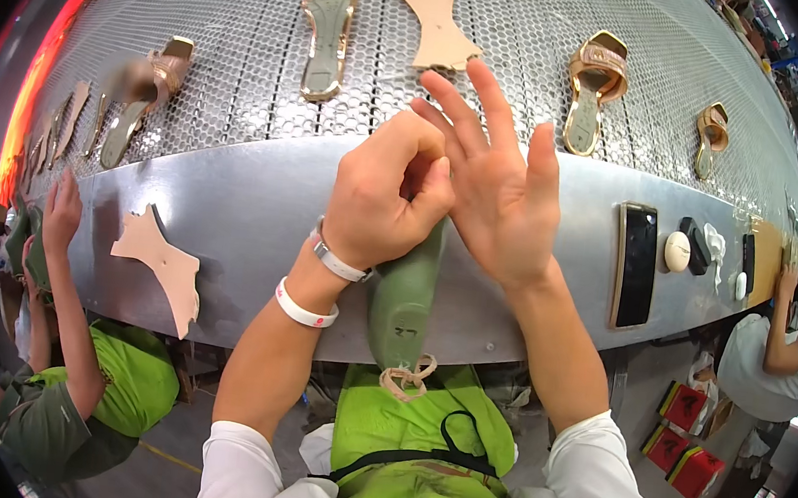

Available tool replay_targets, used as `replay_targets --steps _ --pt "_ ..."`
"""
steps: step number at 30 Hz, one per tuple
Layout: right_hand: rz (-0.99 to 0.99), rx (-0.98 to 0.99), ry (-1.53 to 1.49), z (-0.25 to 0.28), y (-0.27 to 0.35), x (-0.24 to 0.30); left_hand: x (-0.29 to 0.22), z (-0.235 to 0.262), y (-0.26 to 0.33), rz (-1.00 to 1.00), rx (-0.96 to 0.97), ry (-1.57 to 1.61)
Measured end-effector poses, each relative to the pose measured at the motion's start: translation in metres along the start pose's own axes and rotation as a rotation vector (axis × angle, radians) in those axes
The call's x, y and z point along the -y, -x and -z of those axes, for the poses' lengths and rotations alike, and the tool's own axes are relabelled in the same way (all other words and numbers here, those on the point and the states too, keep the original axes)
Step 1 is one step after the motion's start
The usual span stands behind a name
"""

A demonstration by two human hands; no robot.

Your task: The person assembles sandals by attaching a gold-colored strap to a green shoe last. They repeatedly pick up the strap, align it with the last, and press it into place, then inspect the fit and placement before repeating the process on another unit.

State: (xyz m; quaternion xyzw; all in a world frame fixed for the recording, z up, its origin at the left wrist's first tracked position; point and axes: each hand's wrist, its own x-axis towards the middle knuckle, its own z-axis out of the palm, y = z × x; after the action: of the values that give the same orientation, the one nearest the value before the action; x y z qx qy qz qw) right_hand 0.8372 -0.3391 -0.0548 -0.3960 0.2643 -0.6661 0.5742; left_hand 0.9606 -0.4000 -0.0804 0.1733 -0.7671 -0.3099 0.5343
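Right below my hands, a green shoe last points away from me, its heel end near the table edge. A pinkish cord is tied in a loop at that end. My left hand is curled closed over the far part of the last, thumb against the bent forefinger. Whatever it grips is hidden inside the fist. Beside it, touching or nearly so, my right hand is open, palm showing and fingers spread. The front of the last is covered by both hands.
A metal mesh conveyor carries a green sole, a beige upper piece and gold sandals. On the metal table lie another beige piece and a phone. Co-workers' hands are at both sides.
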Motion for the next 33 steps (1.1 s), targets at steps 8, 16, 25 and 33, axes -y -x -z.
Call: replay_targets --steps 8,16,25,33 --pt "0.029 -0.057 0.068 -0.008 -0.01 -0.013 -0.004 0.012 -0.004 -0.148 0.05 -0.071" --pt "0.027 -0.157 0.206 -0.037 -0.026 -0.021 0.001 0.026 -0.003 -0.18 -0.075 -0.181" --pt "-0.014 -0.189 0.355 -0.054 -0.046 -0.036 0.01 0.046 -0.001 -0.161 -0.138 -0.27" --pt "0.081 -0.324 1.316 0.061 -0.161 -0.026 0.025 0.065 -0.005 0.121 -0.473 -0.137"
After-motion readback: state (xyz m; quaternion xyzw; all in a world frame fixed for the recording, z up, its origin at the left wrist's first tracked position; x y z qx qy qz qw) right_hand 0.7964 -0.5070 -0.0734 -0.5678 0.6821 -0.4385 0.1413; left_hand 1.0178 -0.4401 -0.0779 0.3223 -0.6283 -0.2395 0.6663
